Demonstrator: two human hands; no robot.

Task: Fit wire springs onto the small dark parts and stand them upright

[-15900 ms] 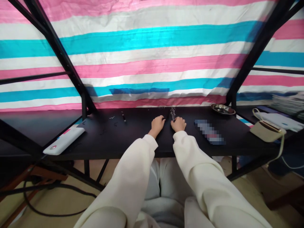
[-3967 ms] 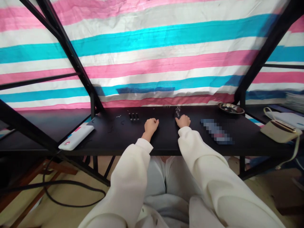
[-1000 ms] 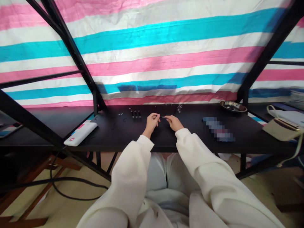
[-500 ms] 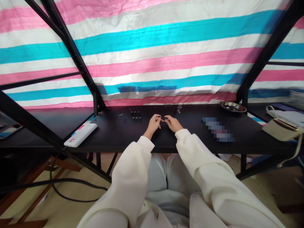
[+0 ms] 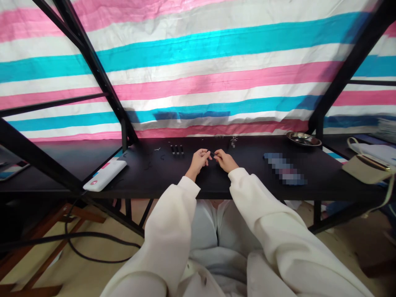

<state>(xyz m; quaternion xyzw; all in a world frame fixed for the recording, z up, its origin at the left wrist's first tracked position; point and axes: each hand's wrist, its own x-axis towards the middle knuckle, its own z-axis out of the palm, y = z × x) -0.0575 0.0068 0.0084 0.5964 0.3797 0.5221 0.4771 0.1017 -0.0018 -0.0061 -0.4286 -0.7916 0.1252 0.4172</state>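
Note:
Close together over the middle of the black table (image 5: 241, 181), my left hand (image 5: 200, 160) and my right hand (image 5: 225, 160) both have their fingers pinched. Between the fingertips is a small dark piece (image 5: 212, 154), mostly covered, so its kind cannot be told. Both hands seem to grip it, one at each end. Left of my hands, three short black cylinders with pale ends (image 5: 177, 150) stand in a row. Beyond my right hand lies a little cluster of small shiny parts (image 5: 233, 142). A row of tiny dark parts (image 5: 219, 136) is at the back edge.
A white power-bank-like box (image 5: 105, 176) lies at the left. A round metal dish (image 5: 303, 139) sits at the back right, with a blurred-out item (image 5: 284, 169) nearer. Farther right is a beige bag (image 5: 366, 168). Black frame posts (image 5: 102, 82) slant up on both sides.
My left hand has turned slightly and shifted a little left, its fingers curling more over the small dark piece. The right hand has hardly moved.

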